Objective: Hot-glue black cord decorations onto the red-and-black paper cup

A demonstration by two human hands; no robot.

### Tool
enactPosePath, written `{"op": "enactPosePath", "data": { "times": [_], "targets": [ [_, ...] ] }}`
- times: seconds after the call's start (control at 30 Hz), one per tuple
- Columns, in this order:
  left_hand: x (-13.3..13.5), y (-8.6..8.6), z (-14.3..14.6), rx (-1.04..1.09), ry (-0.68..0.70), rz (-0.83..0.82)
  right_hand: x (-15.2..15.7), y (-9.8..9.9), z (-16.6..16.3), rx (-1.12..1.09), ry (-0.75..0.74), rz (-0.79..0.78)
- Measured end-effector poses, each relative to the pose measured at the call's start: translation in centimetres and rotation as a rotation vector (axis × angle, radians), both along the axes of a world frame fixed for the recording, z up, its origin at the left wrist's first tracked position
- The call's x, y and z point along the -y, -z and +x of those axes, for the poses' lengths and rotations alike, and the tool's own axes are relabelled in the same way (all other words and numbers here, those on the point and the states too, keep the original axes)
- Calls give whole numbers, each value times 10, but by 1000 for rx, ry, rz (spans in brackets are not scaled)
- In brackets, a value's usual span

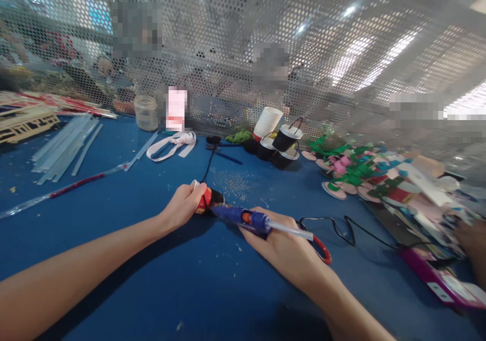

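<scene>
Over the middle of the blue table, my left hand (185, 204) grips a small red paper cup (203, 202) lying on its side, part of it wrapped in black. A black cord (208, 166) runs from the cup toward the back. Wrapped around a blue glue gun (237, 216) is my right hand (284, 239). The gun's nozzle meets the black part of the cup, and I cannot tell whether it touches. A clear glue stick (291, 229) sticks out of the gun's rear. My right fingers are partly hidden behind the gun.
Loose glue sticks (66, 146) and a clear jar (146, 113) stand left. White ribbon (170, 147), stacked paper cups (268, 123) and black-wrapped cups (286, 138) line the back. At right are green and pink craft pieces (343, 166), a purple power strip (429, 275) and another person's hand (473, 242).
</scene>
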State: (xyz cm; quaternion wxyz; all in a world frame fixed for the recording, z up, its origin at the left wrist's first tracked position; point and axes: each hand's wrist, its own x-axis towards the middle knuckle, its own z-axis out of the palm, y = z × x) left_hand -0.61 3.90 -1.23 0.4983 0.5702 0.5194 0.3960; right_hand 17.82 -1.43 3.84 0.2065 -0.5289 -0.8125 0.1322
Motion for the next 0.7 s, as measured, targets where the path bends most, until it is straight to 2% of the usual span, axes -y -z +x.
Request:
{"op": "enactPosePath", "data": {
  "times": [0.17, 0.27, 0.33, 0.4, 0.5, 0.7],
  "targets": [
    [1, 0, 0, -28, 7, -11, -4, 7, 4, -105, 44, 43],
    [1, 0, -1, -48, 15, 12, -10, 11, 8, -209, 169, 25],
    [2, 0, -1, -42, 21, 27, -17, 11, 12, -318, 260, -66],
    [3, -1, -1, -37, 11, 21, -26, 9, 17, -457, 307, -154],
    [3, -3, -1, -36, -17, 8, -44, 4, 25, -648, 327, -143],
    [7, -7, -8, -31, -1, 22, -82, -1, 28, -682, 370, -203]
  ]
}}
